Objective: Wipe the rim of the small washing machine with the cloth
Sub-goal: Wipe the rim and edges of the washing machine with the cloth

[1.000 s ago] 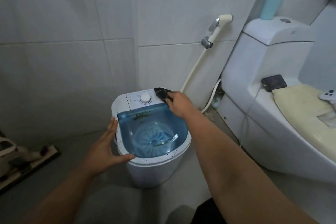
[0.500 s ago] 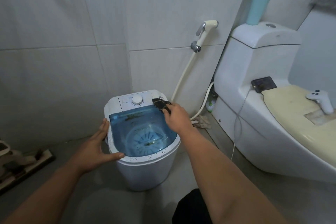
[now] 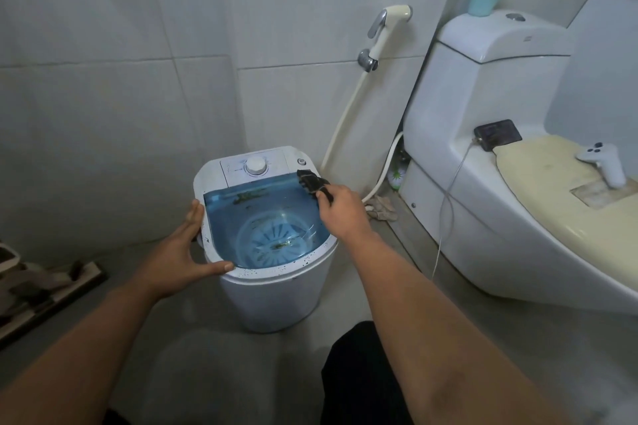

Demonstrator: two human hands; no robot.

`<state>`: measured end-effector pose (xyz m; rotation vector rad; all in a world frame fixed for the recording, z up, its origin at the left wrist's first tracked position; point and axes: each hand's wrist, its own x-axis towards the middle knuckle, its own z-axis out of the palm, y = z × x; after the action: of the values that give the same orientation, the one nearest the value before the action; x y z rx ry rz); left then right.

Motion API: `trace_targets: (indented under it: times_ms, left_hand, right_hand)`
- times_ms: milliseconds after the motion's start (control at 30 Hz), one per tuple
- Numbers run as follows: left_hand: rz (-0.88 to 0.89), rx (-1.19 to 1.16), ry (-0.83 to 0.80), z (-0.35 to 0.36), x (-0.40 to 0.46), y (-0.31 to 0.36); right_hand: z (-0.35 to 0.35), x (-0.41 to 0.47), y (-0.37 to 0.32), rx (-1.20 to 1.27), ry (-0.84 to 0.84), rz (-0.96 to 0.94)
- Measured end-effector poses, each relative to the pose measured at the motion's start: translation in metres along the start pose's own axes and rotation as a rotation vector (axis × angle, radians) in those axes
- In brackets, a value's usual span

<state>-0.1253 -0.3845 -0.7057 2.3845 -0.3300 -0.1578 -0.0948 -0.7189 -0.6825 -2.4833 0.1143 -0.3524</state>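
Note:
A small white washing machine [image 3: 276,300] with a blue tub stands on the floor by the tiled wall, lid off, a white dial on its back panel. Dark specks dot its front rim [image 3: 272,274]. My right hand [image 3: 340,212] grips a dark cloth [image 3: 310,180] and holds it against the rim's back right part. My left hand [image 3: 188,254] rests flat on the left side of the machine, fingers spread, thumb lying along the front left rim.
A white toilet [image 3: 490,162] stands at the right, with a black device [image 3: 499,134] and a white controller [image 3: 604,162] on it. A bidet sprayer [image 3: 383,31] and hose hang on the wall behind. A floor tool [image 3: 51,290] lies at the left.
My right hand has slid the cloth from the back panel's right corner toward me along the right rim. My left hand stays on the machine's left side.

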Motion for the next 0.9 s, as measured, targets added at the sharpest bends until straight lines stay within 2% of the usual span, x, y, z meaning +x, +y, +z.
trace_targets:
  times_ms: [533,900]
  left_hand:
    - [0.027,-0.094,-0.044,-0.001,0.002,-0.012]
    - [0.035,-0.104,-0.046,-0.001,0.005,-0.018]
  right_hand:
    - [0.026,-0.086,0.004,0.183,0.224,0.081]
    - [0.041,-0.132,-0.012,0.117,0.204,-0.071]
